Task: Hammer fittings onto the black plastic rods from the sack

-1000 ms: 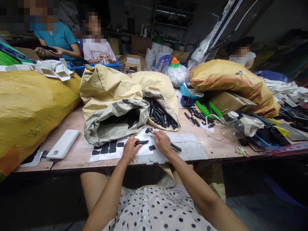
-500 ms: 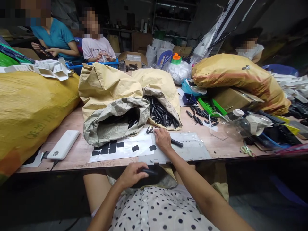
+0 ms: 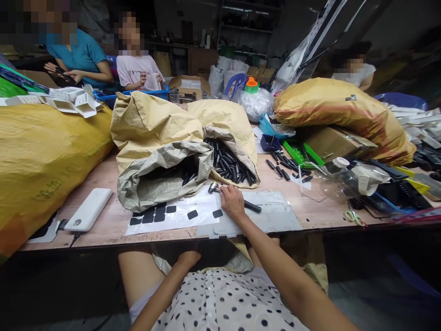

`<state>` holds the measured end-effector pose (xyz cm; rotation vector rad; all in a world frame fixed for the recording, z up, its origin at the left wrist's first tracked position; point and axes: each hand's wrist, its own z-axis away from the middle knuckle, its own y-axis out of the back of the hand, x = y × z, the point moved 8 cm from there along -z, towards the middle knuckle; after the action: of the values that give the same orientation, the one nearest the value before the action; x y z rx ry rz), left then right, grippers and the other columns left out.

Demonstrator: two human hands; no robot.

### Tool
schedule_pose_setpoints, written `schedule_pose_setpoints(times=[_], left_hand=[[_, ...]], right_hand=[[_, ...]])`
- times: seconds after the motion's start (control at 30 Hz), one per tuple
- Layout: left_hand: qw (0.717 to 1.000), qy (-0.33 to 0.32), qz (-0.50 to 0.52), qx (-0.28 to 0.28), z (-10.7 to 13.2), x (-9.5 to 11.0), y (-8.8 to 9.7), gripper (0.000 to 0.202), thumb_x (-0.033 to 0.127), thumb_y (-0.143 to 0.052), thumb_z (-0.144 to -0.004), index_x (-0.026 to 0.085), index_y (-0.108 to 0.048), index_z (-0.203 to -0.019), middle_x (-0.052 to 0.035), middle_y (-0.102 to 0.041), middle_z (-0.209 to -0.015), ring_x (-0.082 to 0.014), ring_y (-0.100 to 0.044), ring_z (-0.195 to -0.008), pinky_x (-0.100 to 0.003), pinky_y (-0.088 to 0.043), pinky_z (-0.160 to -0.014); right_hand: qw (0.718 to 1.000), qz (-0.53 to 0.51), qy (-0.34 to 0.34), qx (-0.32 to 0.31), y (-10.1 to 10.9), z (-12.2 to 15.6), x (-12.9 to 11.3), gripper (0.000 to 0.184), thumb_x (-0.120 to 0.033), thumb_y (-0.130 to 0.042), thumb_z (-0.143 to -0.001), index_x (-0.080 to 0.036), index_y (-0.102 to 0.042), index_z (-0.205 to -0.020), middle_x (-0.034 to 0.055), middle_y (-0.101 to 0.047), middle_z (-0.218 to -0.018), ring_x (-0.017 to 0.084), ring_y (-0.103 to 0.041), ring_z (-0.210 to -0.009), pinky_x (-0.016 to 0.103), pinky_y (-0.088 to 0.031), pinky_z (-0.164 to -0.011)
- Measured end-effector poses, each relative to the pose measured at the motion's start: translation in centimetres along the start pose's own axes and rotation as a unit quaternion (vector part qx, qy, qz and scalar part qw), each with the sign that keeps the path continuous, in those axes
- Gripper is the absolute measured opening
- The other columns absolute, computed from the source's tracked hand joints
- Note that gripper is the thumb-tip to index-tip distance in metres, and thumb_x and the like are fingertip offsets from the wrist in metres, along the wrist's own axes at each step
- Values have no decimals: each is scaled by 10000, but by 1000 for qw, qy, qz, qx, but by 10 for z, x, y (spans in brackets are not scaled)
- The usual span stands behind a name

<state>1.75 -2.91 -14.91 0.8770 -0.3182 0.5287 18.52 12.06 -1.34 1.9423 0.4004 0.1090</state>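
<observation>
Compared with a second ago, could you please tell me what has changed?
The left hand has moved down, from over the white sheet to below the table edge; the black piece it held is out of sight, so whether it was let go cannot be told. The right hand still holds the hammer, and the open sacks have stayed put.

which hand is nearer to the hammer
Right. The right hand is on the hammer, holding it; the left hand is away from it, off the table's near edge.
</observation>
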Motion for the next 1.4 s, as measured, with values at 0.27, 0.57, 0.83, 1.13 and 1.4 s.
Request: schedule_pose_setpoints(times=[0.27,0.57,0.83,1.13,1.4], left_hand=[[933,-284,80,-205,69,81,52,348,459,-627,-855,236,-806,-1053,-33,-811,-930,-207,-717,-839,-271,-538,-767],[917,-79,122,371,-15,67,247,230,316,-582,-833,201,-779,-861,-89,-775,-896,-274,-709,-921,-339,-537,-825],[926,22,65,371,-57,47,249,87,282,-737,-734,224,-747,-798,-130,-779,-922,-332,-715,-863,-382,-520,-704],[904,-249,41,346,2,68,199,152,283,-714,-818,242,-762,-957,-37,-721,-905,-242,-651,-898,-350,-527,-843],[917,-284,48,277,-7,75,155,195,260,-717,-840,249,-769,-1028,-39,-706,-952,-240,-646,-953,-371,-514,-910]], right_hand=[[1000,14,-3,-2,1,1,-2,242,-203,-513,-987,-227,-713,-1121,94,-613,-985,254,-482,-932,332,-355,-773],[1000,5,-3,-15,1,-1,-4,254,-202,-538,-982,-230,-709,-1167,90,-619,-993,251,-495,-944,330,-370,-790],[1000,-5,-9,-24,2,-3,-5,269,-200,-531,-987,-239,-708,-1186,94,-626,-1002,253,-511,-964,331,-391,-806],[999,-3,-12,-35,1,-3,-5,271,-212,-519,-995,-234,-705,-1191,99,-623,-1026,253,-500,-961,331,-384,-810],[998,-31,-27,-50,6,-9,-1,271,-194,-554,-983,-250,-727,-1184,90,-668,-1005,247,-557,-969,326,-434,-814]])
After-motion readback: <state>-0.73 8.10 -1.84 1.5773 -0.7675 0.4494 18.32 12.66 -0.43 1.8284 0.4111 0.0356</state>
